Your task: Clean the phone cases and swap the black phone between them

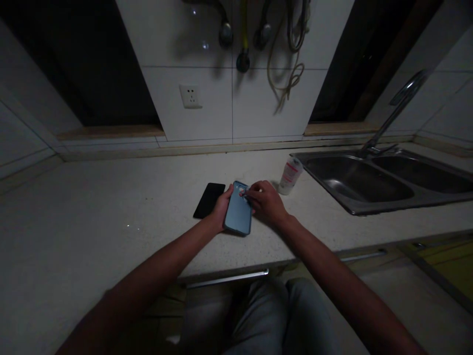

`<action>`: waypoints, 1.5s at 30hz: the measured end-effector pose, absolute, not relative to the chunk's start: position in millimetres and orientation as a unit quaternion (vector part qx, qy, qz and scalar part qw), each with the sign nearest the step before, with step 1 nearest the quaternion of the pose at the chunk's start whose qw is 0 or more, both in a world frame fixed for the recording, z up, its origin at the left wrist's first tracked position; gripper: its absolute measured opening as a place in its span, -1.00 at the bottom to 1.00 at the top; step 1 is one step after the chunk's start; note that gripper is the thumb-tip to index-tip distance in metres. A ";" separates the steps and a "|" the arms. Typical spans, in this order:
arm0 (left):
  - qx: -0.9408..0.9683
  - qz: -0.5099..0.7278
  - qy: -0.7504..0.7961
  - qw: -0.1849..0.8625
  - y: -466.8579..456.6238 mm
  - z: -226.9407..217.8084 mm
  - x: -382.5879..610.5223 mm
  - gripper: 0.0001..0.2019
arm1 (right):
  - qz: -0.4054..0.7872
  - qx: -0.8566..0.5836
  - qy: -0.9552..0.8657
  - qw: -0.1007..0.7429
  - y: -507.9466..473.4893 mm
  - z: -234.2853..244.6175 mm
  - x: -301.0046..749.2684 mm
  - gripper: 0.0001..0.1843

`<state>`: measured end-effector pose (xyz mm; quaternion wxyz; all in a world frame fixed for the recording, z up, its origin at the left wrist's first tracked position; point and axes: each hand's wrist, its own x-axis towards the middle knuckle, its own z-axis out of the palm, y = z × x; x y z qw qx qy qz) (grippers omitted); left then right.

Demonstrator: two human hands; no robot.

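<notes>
Where the pale counter (111,197) runs along the tiled wall, a white socket (190,96) sits on a tile at the left. Below it, on the counter, a flat black slab (209,199) lies face down or dark, just left of the person's hands.

The left hand (222,207) is clamped on the left edge of a blue phone (238,212), thumb on the near side and fingers wrapped behind. The phone is near the middle of the counter, back up, tilted, with its lower end towards the person and its camera end away. It rests on or just above the surface; which one cannot be told.

The right hand (266,202) meets the phone at its top right corner, by the camera. Its fingers are bunched together there, tips touching the phone. Whether something small is pinched between them is too dim to tell.

Just right of that hand stands a small white bottle (290,176) with a red label, leaning a little. Beside it a steel sink (354,209) with two basins is set into the counter, and a tap (395,111) rises behind it. Hoses (291,49) hang on the wall above.
</notes>
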<state>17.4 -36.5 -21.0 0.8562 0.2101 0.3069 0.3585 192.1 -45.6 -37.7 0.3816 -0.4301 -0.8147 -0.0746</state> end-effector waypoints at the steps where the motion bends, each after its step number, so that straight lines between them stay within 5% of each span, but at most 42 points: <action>1: 0.211 0.339 0.300 0.866 -38.2 -21.4 18.4 -0.52 | -0.078 -0.460 -0.796 0.387 -44.6 -37.9 192.1 -0.79; 11: 0.222 0.310 0.347 0.857 -41.7 -26.8 23.8 -0.50 | 0.008 -0.391 -0.810 0.437 -48.9 -36.7 177.0 -0.77; 25: 0.200 0.410 0.294 0.840 -36.7 -27.4 21.9 -0.30 | 0.338 -0.209 -0.825 0.402 -77.7 -21.6 175.7 -0.82; 36: 0.201 0.362 0.344 0.843 -33.2 -22.7 19.6 -0.49 | -0.022 -0.394 -0.847 0.356 -65.3 -25.3 186.7 -0.85; 40: 0.235 0.275 0.310 0.879 -44.0 -18.4 23.3 -0.49 | -0.036 -0.546 -0.736 0.399 -61.0 -25.5 192.5 -0.85; 45: 0.265 0.236 0.283 0.891 -53.2 -15.3 25.3 -0.49 | 0.035 -0.566 -0.636 0.524 -57.8 -23.9 194.8 -0.79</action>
